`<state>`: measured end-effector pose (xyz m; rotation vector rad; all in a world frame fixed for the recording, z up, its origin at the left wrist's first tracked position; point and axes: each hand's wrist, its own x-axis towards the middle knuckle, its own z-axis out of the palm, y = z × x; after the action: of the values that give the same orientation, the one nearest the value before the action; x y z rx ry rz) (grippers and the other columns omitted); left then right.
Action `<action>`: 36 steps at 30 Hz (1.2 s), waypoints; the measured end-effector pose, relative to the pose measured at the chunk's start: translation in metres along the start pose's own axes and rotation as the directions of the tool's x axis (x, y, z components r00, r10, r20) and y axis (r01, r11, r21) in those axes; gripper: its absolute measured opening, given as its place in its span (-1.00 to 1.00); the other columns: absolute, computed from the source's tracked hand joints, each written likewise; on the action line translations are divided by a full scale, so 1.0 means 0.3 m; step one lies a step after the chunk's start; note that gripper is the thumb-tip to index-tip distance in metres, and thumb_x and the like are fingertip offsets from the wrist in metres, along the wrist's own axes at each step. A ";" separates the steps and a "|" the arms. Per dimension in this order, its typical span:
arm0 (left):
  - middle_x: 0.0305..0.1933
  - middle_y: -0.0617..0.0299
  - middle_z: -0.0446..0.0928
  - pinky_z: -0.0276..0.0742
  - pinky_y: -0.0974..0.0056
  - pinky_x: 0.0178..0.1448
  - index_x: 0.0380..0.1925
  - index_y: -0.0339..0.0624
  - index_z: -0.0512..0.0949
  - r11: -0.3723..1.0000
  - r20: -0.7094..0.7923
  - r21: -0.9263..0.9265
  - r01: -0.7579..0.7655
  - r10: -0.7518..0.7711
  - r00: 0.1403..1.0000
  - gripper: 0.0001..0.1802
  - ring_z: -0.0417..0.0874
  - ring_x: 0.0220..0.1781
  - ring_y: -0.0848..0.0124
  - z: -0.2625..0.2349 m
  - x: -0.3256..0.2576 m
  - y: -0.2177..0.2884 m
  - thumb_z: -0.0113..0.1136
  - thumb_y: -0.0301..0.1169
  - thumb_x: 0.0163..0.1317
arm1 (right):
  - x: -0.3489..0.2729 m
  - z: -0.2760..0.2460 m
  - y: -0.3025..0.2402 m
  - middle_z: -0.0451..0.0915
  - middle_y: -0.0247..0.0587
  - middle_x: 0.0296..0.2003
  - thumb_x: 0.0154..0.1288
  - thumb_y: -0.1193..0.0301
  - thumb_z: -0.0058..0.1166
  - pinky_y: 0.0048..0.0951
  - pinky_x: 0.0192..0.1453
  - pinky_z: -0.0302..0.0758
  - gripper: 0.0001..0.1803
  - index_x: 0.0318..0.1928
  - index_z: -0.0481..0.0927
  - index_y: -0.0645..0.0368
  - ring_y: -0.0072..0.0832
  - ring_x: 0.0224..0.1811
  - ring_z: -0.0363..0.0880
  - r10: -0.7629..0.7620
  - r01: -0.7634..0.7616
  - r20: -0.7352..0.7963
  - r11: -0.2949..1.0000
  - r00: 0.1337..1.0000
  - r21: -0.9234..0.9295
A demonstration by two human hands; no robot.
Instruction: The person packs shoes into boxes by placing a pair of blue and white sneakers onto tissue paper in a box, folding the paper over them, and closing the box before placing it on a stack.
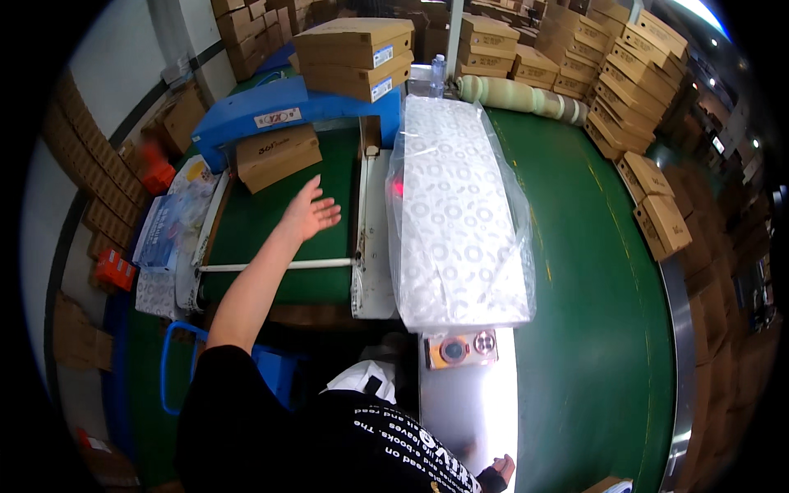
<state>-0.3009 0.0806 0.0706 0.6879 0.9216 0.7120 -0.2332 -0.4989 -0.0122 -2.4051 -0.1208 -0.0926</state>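
My left arm reaches forward over a green conveyor belt (279, 234). My left hand (311, 212) is open, palm up with the fingers apart, and holds nothing. Just beyond it, a closed brown shoebox (275, 156) lies tilted on the belt, partly under a blue machine hood (246, 111). A small gap separates hand and box. At the lower edge, my right hand (505, 468) is beside the bright metal table (460, 403). It is small in view; its fingers look loosely apart and no object shows in it.
A stack of white patterned wrapping paper (460, 214) in clear plastic lies right of the belt. Below it sits a camera-like picture box (462, 350). Two shoeboxes (353, 57) top the hood. A wide green belt (588, 287) runs at right, with stacked shoeboxes (633, 86) behind.
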 end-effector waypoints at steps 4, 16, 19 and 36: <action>-0.12 -0.03 0.25 0.47 0.04 -0.14 0.13 -0.26 0.02 0.984 -0.005 0.001 -0.181 0.181 0.984 -0.09 0.43 -0.17 0.13 0.161 0.252 0.241 0.25 -0.01 -0.09 | 0.110 0.126 -0.119 0.50 0.06 -0.31 0.10 0.41 -0.03 -0.37 -0.18 0.44 -0.71 -0.19 0.47 0.34 -0.24 -0.28 0.50 -0.017 0.016 0.016 1.000 1.000 0.002; 0.29 -0.04 -0.22 0.23 -0.17 0.03 0.26 0.05 -0.13 0.913 -0.132 0.309 -0.268 0.320 0.938 0.21 0.08 0.19 -0.01 0.572 0.812 0.850 0.12 0.39 -0.35 | 0.355 0.477 -0.491 0.51 0.05 -0.33 0.12 0.45 -0.08 -0.39 -0.21 0.44 -0.76 -0.22 0.48 0.32 -0.26 -0.30 0.51 0.031 -0.020 0.157 0.997 0.987 -0.072; 0.20 0.00 -0.04 0.34 -0.08 -0.02 0.19 0.01 0.03 0.931 -0.192 0.268 -0.249 0.305 0.933 0.06 0.18 0.11 0.05 0.620 0.922 0.876 0.22 0.26 -0.29 | 0.379 0.514 -0.525 0.51 0.05 -0.34 0.12 0.46 -0.09 -0.39 -0.22 0.44 -0.77 -0.22 0.49 0.31 -0.27 -0.31 0.51 0.063 -0.047 0.171 0.994 0.983 -0.096; -0.14 0.11 0.44 0.44 0.31 -0.04 -0.03 -0.34 0.29 0.910 0.459 0.196 -0.364 0.243 0.854 -0.51 0.51 -0.16 0.37 0.436 0.287 0.335 0.10 -0.38 0.02 | 0.634 0.532 -0.718 0.50 -0.06 -0.45 0.11 0.60 -0.11 -0.40 -0.27 0.43 -0.86 -0.30 0.48 0.29 -0.25 -0.39 0.50 -0.346 0.346 -0.012 0.935 0.938 0.081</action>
<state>-0.1749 0.1783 0.1663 1.2105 0.5085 0.6793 -0.0633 -0.2208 0.0315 -2.2787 -0.5405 -0.2432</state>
